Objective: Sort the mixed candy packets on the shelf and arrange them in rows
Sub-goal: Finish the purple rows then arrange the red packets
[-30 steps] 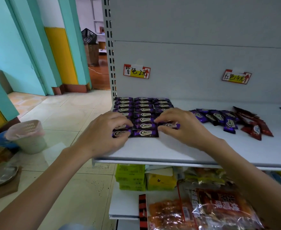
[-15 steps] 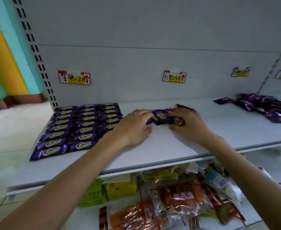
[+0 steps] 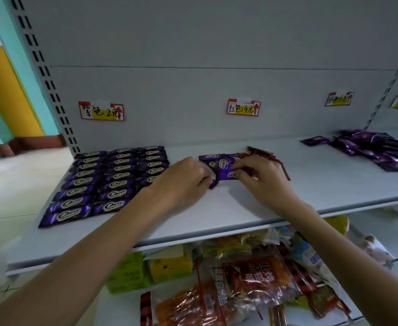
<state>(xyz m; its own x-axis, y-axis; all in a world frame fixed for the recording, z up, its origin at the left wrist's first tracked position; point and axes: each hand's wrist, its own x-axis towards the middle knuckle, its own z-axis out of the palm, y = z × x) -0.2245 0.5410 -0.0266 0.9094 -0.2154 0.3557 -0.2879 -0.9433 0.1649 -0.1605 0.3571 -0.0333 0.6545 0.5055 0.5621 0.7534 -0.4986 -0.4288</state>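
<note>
Purple Choco packets lie in three neat rows (image 3: pixel 113 182) on the left of the white shelf (image 3: pixel 240 208). A small mixed pile (image 3: pixel 221 162) of purple packets and red packets (image 3: pixel 261 152) sits mid-shelf under the red price tag. My left hand (image 3: pixel 183 180) curls round purple packets at the pile's left edge; one end pokes out below its fingers. My right hand (image 3: pixel 261 178) pinches a purple packet (image 3: pixel 228 174) at the pile's front. Both hands touch the pile.
A loose heap of purple packets (image 3: pixel 372 147) lies at the shelf's far right. Price tags (image 3: pixel 101 111) hang on the back panel. The lower shelf holds snack bags (image 3: pixel 252 278) and green boxes (image 3: pixel 127 274). Tiled floor lies to the left.
Both hands left the sorted rows and moved right to the mixed pile. Since half a second ago they have closed in on the purple packets at its front.
</note>
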